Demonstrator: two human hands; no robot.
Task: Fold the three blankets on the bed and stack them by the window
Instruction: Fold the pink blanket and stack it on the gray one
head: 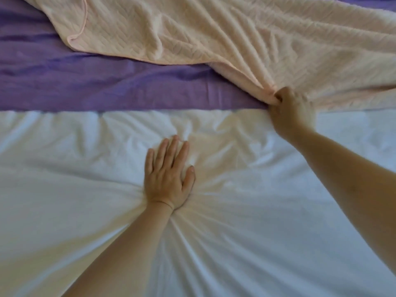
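Note:
A pale peach quilted blanket (214, 33) lies rumpled across the far part of the bed, one corner at the upper left. Under it spreads a purple blanket (85, 82). My right hand (291, 108) grips a bunched edge of the peach blanket, fingers curled round the fabric. My left hand (169, 174) presses flat, fingers straight, on the white cover (64, 189) of the bed, which creases around the palm.
The white bed cover fills the near half of the view. The purple blanket's near edge runs straight across the middle. No window or bed edge is in view.

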